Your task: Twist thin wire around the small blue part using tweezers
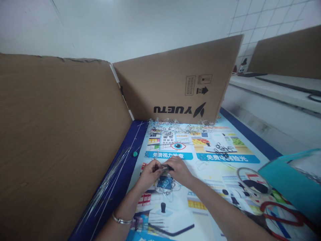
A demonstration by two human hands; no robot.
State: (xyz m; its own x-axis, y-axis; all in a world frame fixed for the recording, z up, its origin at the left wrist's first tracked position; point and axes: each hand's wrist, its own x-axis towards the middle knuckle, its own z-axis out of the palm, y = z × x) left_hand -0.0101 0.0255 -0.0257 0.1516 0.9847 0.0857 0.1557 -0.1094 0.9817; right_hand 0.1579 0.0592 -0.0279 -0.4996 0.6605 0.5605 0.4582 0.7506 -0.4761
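My left hand (149,173) and my right hand (178,170) meet over the printed poster mat (215,187), fingers pinched together on a small dark item (167,166) between them. Its details are too small to make out. Just below the hands lies a small blue piece in clear wrapping (165,183). A metal bangle (121,220) sits on my left wrist.
Cardboard walls stand at the left (57,140) and at the back (175,83). Clear plastic scraps (175,123) pile along the back wall. Small black rings (222,149) lie to the right, thin wires (112,177) on the left, a teal container (293,180) at the right edge.
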